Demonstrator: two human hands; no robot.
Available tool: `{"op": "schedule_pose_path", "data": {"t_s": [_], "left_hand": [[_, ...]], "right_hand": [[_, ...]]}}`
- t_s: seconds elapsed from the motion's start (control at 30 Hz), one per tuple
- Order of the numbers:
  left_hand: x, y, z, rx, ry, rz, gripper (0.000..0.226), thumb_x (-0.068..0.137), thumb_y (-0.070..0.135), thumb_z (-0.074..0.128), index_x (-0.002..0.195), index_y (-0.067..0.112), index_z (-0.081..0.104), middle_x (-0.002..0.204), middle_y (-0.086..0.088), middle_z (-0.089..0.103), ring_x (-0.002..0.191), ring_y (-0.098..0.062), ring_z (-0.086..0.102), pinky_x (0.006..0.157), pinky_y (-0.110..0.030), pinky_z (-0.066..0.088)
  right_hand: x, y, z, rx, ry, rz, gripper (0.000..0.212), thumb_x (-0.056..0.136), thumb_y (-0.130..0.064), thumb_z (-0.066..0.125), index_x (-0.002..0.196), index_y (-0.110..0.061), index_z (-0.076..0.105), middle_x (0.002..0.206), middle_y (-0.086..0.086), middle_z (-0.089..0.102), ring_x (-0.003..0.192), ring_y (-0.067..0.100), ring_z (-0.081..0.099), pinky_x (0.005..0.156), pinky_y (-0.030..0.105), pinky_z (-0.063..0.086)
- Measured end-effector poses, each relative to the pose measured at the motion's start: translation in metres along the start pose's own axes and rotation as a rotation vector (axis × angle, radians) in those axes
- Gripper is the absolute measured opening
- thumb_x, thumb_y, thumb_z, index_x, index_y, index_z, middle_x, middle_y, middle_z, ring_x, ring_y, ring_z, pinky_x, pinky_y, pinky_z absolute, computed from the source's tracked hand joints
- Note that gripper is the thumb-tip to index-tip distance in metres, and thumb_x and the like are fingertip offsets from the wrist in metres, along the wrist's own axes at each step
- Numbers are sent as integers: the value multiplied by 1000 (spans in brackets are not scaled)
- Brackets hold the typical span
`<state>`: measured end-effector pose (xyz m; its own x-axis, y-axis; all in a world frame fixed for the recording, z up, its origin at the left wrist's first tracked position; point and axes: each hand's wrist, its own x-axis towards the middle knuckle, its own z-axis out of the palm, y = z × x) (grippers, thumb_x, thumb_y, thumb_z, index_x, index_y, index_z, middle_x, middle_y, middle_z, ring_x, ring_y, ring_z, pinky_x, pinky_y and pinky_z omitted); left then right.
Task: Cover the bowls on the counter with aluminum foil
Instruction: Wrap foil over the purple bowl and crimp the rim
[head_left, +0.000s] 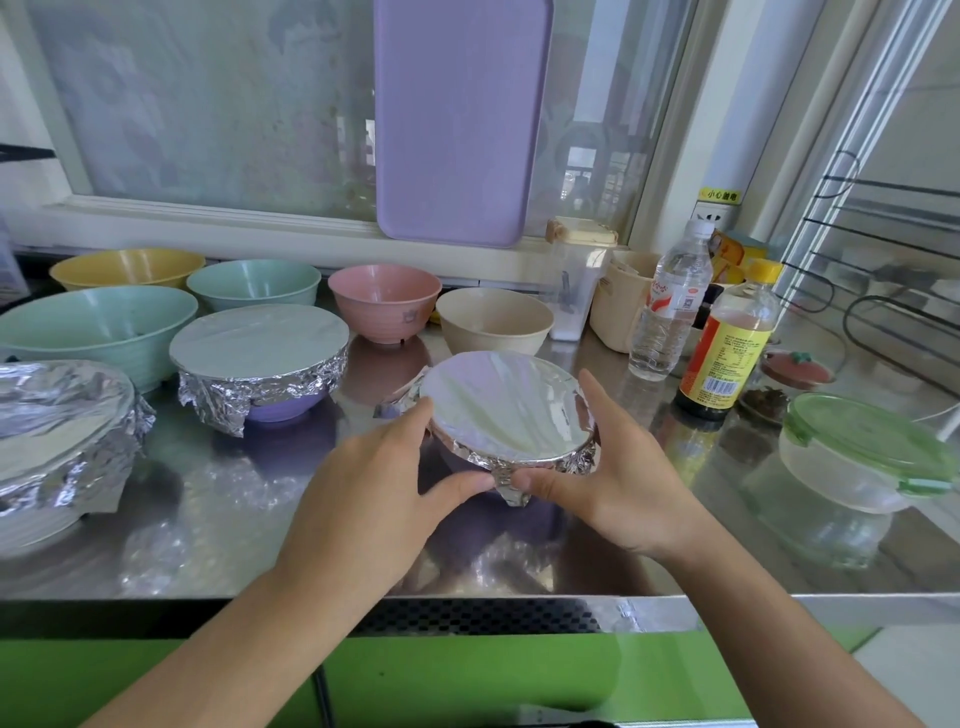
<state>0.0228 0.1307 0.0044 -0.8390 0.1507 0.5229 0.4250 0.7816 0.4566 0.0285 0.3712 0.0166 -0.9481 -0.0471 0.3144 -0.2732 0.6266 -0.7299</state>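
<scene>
A small bowl topped with aluminum foil (506, 408) stands near the middle of the steel counter (218, 519). My left hand (379, 488) and my right hand (608, 478) cup its sides, thumbs pinching the crumpled foil edge at the near rim. A purple bowl with a foil cover (260, 345) sits to the left. At the far left edge is a white bowl under foil (57, 421). Uncovered bowls stand behind: a large green one (93, 327), a yellow one (127, 267), a smaller green one (254, 283), a pink one (384, 301) and a beige one (493, 319).
On the right stand a water bottle (670, 301), a sauce bottle (727, 348), a beige caddy (621, 301) and a clear container with a green lid (867, 452). A purple board (460, 119) leans on the window. A wire rack (883, 291) fills the far right.
</scene>
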Motion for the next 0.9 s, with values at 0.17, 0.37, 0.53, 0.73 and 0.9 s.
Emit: {"op": "schedule_pose_path", "data": {"t_s": [0.17, 0.37, 0.53, 0.73, 0.9], "left_hand": [[7, -8, -3, -92, 40, -23, 74, 78, 91, 51, 123, 35, 65, 133, 19, 61, 117, -12, 62, 91, -34, 51], [9, 2, 0, -131, 2, 35, 58, 78, 71, 64, 115, 27, 64, 101, 15, 68, 90, -7, 56, 70, -29, 39], [10, 0, 8, -48, 52, 107, 55, 84, 59, 72, 119, 17, 65, 108, 6, 71, 93, -17, 58, 69, -23, 31], [-2, 9, 9, -3, 96, 127, 60, 83, 49, 76, 130, 13, 67, 125, -1, 72, 107, -26, 70, 85, -35, 54], [-10, 16, 1, -157, 46, 129, 49, 84, 52, 77, 125, 26, 65, 116, 14, 68, 99, -12, 70, 83, -38, 59]], "right_hand": [[5, -1, -8, 31, -73, -2, 70, 75, -35, 95, 112, -61, 41, 108, -62, 50, 108, -35, 46, 89, -3, 37], [10, -5, 4, -16, -13, -38, 71, 71, -53, 93, 106, -76, 36, 117, -54, 39, 119, -30, 39, 91, -2, 35], [10, 3, 1, -42, -42, -24, 77, 69, -51, 96, 123, -63, 42, 131, -31, 56, 126, -8, 54, 97, 14, 47], [10, 6, -18, 45, -148, 20, 80, 70, -29, 98, 112, -57, 36, 126, -41, 38, 113, -31, 47, 87, -4, 37], [13, 10, -28, 42, -208, 50, 153, 45, -80, 92, 166, -40, 7, 146, -48, 16, 149, -5, 28, 123, 33, 34]]}}
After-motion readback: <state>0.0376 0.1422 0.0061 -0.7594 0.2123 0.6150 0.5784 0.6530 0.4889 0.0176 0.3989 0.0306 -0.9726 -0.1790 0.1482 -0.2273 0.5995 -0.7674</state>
